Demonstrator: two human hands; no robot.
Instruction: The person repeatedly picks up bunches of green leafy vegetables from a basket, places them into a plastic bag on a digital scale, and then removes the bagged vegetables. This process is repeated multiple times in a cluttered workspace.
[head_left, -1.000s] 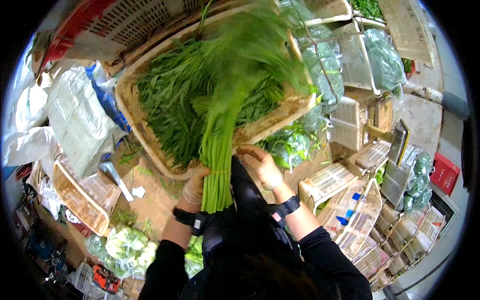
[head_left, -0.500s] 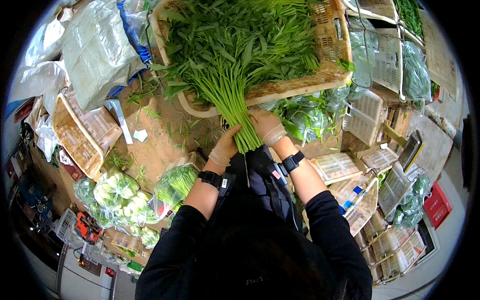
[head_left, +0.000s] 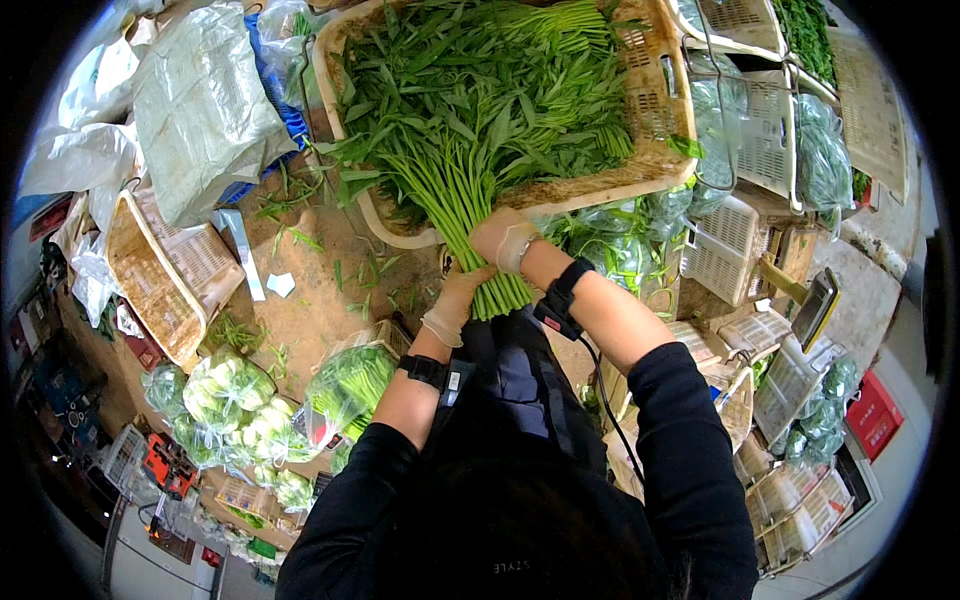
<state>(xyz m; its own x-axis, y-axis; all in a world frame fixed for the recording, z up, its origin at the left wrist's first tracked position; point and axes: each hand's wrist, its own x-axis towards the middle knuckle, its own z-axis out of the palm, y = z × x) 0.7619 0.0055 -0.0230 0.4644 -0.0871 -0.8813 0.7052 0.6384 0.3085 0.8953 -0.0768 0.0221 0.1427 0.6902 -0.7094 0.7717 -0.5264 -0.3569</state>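
Note:
A thick bunch of water spinach [head_left: 456,208] slants over the near edge of a large plastic crate [head_left: 400,241]. Its cut stem ends point toward me, and its leaves spread over more greens in the crate. My left hand [head_left: 456,298], in a thin translucent glove, is closed round the stems from the left, near the cut ends. Slightly higher, my right hand [head_left: 499,240], also gloved, lies across the top of the stems with its fingers curled over them. The right fingertips are hidden behind that hand. Dark straps sit on both wrists.
Bagged greens [head_left: 612,248] lie against the crate's near right side. To the left, an off-white crate [head_left: 150,275] leans on the floor, with bagged pale vegetables [head_left: 230,385] nearer me. Stacked crates [head_left: 735,245] stand at right. Loose leaves litter the floor [head_left: 320,275].
My right hand has moved from the right side of the stems to across their top, its forearm swinging outward. The left hand still grips the bunch, slightly lower.

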